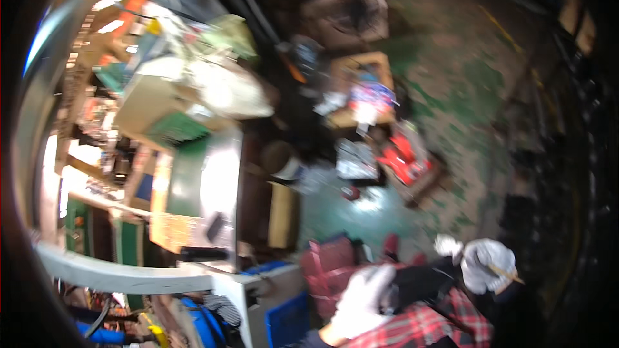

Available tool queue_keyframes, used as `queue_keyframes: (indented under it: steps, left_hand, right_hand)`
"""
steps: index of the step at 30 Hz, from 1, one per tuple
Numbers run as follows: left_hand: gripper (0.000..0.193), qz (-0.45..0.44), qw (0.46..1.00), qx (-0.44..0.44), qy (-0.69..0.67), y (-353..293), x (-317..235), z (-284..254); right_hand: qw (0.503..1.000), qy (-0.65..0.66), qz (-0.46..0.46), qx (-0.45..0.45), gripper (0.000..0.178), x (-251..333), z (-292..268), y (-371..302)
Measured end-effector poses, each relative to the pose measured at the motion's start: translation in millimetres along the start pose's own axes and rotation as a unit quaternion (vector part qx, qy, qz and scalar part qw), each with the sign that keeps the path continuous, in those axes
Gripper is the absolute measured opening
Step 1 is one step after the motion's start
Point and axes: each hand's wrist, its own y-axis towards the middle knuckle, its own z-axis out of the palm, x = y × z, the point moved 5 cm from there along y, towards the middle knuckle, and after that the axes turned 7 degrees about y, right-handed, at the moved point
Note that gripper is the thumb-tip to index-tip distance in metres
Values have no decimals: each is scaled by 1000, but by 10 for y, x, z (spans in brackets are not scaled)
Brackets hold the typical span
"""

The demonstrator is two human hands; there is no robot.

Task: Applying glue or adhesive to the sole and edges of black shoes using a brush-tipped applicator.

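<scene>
Motion smears the whole picture. My left hand (364,299), in a white glove, is at the lower middle, in front of a red plaid garment (412,330). Its fingers meet the left end of a dark, cloth-like thing (422,283), whose kind I cannot make out. To the right, my right hand (483,261), also white-gloved, is near the other end of this dark thing. A thin tan strip crosses the right glove near the wrist; it may be the cuff's edge. Blur hides how the fingers of both hands are bent.
Left of me stands a workbench with a shiny metal top (219,187) and a pale curved rail (122,270). A cream bin (151,100) holds white sacks. On the green floor (480,84) are a cardboard box (338,119), a box with red items (405,158) and a dark red crate (329,267).
</scene>
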Motion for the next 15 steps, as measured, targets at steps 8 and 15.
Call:
queue_keyframes:
  steps: [8,15]
  left_hand:
    - [76,-135,928,255,-237,247,-83,-95]
    - [108,-115,991,54,-34,62,-536,-373]
  right_hand:
    - [973,-125,61,-182,35,198,-308,60]
    - [977,156,61,-130,57,-169,100,436]
